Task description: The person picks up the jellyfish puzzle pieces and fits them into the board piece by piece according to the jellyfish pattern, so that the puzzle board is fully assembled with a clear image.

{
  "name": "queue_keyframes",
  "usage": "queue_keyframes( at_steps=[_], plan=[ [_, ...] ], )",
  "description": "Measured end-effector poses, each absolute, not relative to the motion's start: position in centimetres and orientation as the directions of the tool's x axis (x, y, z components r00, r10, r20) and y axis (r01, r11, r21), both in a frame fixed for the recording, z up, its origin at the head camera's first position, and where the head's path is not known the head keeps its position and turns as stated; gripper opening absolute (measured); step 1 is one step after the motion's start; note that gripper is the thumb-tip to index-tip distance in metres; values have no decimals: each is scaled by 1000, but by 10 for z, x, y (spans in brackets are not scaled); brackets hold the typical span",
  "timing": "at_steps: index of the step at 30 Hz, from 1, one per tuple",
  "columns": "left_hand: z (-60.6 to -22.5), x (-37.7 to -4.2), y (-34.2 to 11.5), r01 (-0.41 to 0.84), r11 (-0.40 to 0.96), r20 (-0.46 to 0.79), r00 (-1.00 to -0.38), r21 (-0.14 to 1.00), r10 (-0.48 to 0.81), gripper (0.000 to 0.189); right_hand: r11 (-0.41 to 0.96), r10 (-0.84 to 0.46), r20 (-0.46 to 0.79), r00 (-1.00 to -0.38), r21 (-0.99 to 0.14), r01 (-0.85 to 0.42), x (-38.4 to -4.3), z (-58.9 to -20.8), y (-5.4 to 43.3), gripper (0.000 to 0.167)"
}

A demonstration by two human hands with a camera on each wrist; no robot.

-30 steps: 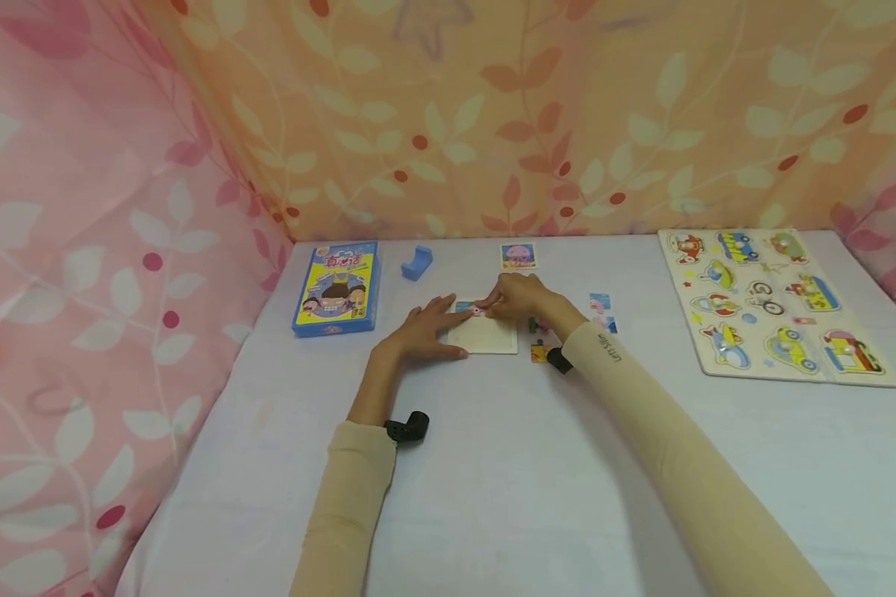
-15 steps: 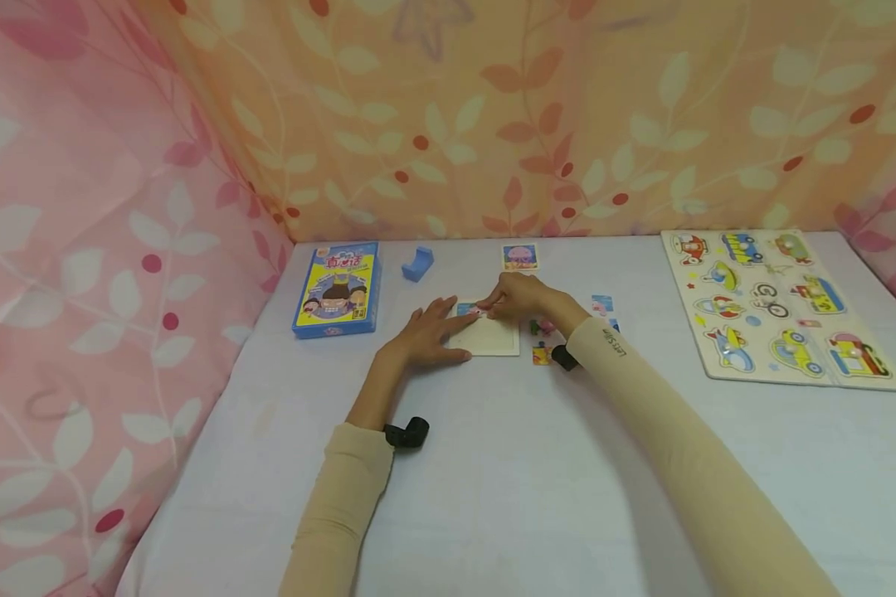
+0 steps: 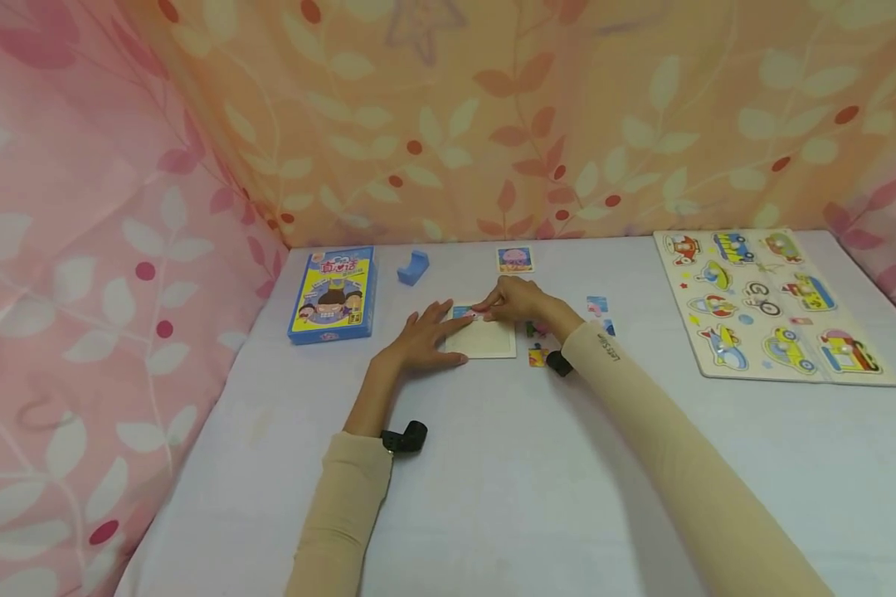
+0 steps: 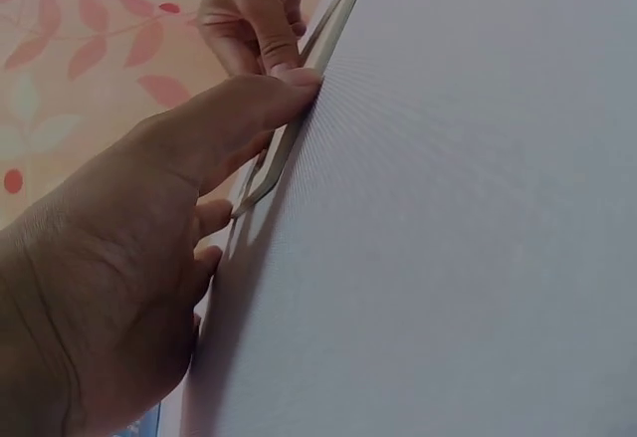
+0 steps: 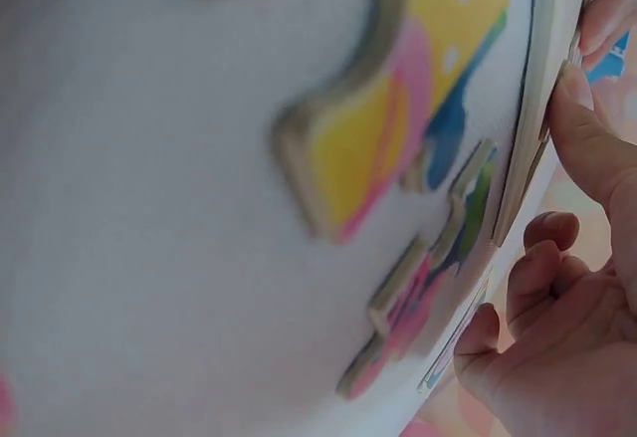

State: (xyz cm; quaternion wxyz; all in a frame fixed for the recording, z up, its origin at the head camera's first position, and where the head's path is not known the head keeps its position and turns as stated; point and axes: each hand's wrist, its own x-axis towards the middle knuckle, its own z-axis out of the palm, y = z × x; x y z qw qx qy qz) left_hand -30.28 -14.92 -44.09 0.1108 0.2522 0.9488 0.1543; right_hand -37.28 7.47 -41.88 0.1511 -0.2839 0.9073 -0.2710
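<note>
A small cream puzzle tray point(image 3: 485, 342) lies flat between my hands, with blue and pink puzzle pieces point(image 3: 460, 312) along its far edge. My left hand point(image 3: 418, 342) spreads over its left side, index finger reaching to the pieces and thumb at the near edge. The left wrist view has that thumb point(image 4: 289, 87) against the tray rim point(image 4: 343, 19). My right hand point(image 3: 521, 300) bends over the far edge, thumb and index finger pinching down at a pink puzzle piece, mostly hidden by the fingertips. Its other fingers curl in the right wrist view.
Loose puzzle pieces point(image 3: 538, 356) lie right of the tray, one yellow piece point(image 5: 368, 138) large in the right wrist view. Behind stand a jellyfish picture card point(image 3: 515, 259) and a blue plastic holder point(image 3: 413, 268). A card box point(image 3: 332, 295) is left, a vehicle puzzle board point(image 3: 772, 307) right.
Both hands keep nearly the same places at the tray, the right fingertips still on the pink piece. The whole head view shifts slightly.
</note>
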Motion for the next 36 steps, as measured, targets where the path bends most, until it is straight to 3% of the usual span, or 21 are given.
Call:
queue_keyframes(
  at_steps=[4,12,23,28,36],
  plan=[
    [-445,-305,-148,440,822,-123,-851,362,510,76,699,-581,-118,-805,-580,-419,-372,-419,78,28],
    [-446,-307,-147,440,808,-124,-845,391,520,76,647,-527,-98,-844,-691,-324,-370,-414,100,29],
    [-441,-307,-150,436,806,-106,-852,401,513,75,740,-301,66,-951,-613,-276,-375,-400,192,31],
    [-440,-305,-153,432,813,-103,-857,390,504,73,770,-241,4,-971,-608,-193,-369,-406,228,35],
    [-444,-301,-152,425,807,-111,-855,410,507,76,773,-248,-84,-965,-617,-145,-357,-413,250,38]
  ],
)
